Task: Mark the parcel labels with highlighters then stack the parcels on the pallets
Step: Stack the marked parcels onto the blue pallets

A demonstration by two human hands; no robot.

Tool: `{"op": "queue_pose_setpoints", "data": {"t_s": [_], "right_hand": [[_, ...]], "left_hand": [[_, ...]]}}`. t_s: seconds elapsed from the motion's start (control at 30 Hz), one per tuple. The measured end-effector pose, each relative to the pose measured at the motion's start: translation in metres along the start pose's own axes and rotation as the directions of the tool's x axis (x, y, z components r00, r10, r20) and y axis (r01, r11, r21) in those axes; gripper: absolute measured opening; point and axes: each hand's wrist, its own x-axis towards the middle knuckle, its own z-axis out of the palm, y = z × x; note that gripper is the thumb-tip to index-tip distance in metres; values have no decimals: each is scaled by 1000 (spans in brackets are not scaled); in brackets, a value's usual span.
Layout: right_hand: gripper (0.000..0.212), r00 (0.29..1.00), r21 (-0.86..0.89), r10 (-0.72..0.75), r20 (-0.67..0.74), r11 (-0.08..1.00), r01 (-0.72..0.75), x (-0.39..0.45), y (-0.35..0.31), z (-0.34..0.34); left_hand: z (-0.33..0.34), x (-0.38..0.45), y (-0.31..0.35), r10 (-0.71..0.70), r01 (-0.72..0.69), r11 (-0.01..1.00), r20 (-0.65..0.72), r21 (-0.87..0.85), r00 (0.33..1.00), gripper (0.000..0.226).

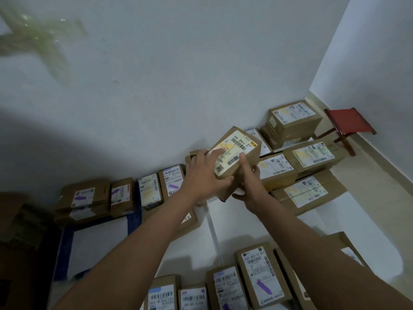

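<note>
Two hands: both hold one parcel [237, 153], lifted near the wall [156, 86] and tilted, its far corner raised toward 1 o'clock.
Left hand [204, 175]: fingers spread across the near-left part of the label [234, 151], thumb curled under the box edge; a firm hold.
Right hand [248, 177]: forefinger up along the near-right side, remaining fingers cupped beneath; it carries the weight.
Label mark: a yellow streak shows on the label, so marking looks done and stacking is the step in hand.
Where the parcel is: in the air at 12 o'clock from the person, above the gap between the purple-marked row [147, 191] at 10 o'clock and the yellow-marked group [308, 157] at 2 o'clock.
Likely target: the yellow-marked group, by matching colour; this is a judgement.
How to place well: level the box before lowering, keep the label up, square its edges to the box below, and slide the lower fingers out last so they are not trapped.
Risk: set down tilted, it may slip off a neighbour or nudge the tall stack [292, 121] at 1 o'clock.
Waiting: more parcels [259, 278] lie at 6 o'clock, some purple-marked.
Aside: a red stool [348, 124] stands at 2 o'clock by the corner, clear of the stacks.
</note>
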Motion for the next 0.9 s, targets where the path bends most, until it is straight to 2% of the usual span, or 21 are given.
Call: {"op": "queue_pose_setpoints", "data": {"t_s": [0.1,0.23,0.3,0.4,0.5,0.7,0.9], "right_hand": [[107,997,94,-16,-74,995,23,2,-15,-10],[108,964,251,-23,-265,964,92,7,-35,-30],[110,915,270,-40,-402,949,161,11,-49,-47],[131,848,274,-80,-524,927,256,17,-70,-77],[126,772,263,-74,-631,916,302,26,-88,-108],[103,747,287,-41,-664,908,305,47,-106,-161],[108,764,345,19,-645,899,269,70,-109,-186]], "left_hand": [[-3,15,15,63,-63,998,3,2,998,71],[-5,31,22,14,-21,986,-44,-166,999,57],[-3,37,19,12,-19,984,-41,-177,999,54],[4,46,13,-4,8,985,23,-170,1000,53],[13,54,15,-18,34,984,96,-176,995,52],[43,76,34,-67,141,961,296,-237,953,40],[73,92,45,-163,295,894,369,-337,915,45]]}}
